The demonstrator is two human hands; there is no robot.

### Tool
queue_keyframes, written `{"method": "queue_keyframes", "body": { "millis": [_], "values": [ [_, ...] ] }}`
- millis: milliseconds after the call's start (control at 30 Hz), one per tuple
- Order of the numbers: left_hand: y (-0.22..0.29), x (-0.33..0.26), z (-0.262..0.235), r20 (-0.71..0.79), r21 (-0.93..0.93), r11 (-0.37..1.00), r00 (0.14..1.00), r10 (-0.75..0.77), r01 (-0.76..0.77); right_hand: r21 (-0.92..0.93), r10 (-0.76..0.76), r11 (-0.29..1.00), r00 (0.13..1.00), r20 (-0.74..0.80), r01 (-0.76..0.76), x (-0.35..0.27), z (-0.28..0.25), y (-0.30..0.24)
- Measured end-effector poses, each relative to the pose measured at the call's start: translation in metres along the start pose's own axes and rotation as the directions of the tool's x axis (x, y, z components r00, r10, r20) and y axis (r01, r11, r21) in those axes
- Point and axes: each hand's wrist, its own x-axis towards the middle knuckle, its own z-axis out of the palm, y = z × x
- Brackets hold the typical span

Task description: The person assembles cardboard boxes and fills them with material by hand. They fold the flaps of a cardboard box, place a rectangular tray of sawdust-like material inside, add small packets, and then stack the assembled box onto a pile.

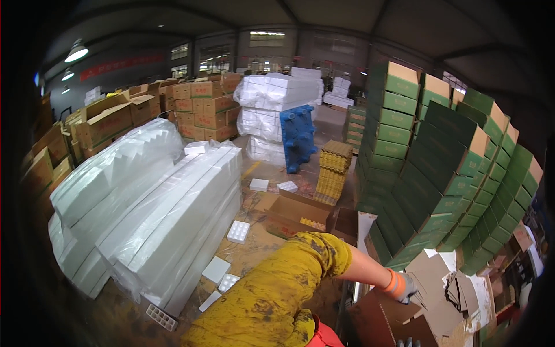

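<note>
From the lower middle my left arm, in a stained yellow sleeve, reaches across to the right. My left hand (401,289), in a grey glove with an orange cuff, is closed at the upper edge of an open brown cardboard box (370,318). Flat cardboard pieces (430,283), some with slots, lie just beyond its fingers. Only the dark gloved fingertips of my right hand (409,342) show at the bottom edge, against the box; the rest is out of the picture.
Tall stacks of green cartons (393,133) rise at the right. Plastic-wrapped white foam blocks (173,214) fill the left. An open carton (289,214), stacked yellow trays (333,173) and a blue pallet (298,139) stand ahead. White foam trays (238,231) litter the floor.
</note>
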Motion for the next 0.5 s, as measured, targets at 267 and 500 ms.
{"method": "queue_keyframes", "body": {
  "millis": [267,500],
  "values": [
    [0.002,-0.039,-0.039,-0.291,-0.239,0.961,0.935,-0.204,0.135,0.487,0.11,0.846,0.965,0.238,-0.216,-0.021,-0.052,0.054],
    [-0.006,-0.009,0.067,0.342,-0.439,0.893,0.901,0.268,-0.099,0.729,-0.103,0.053,0.722,0.684,-0.683,0.021,-0.018,0.031]
  ]
}}
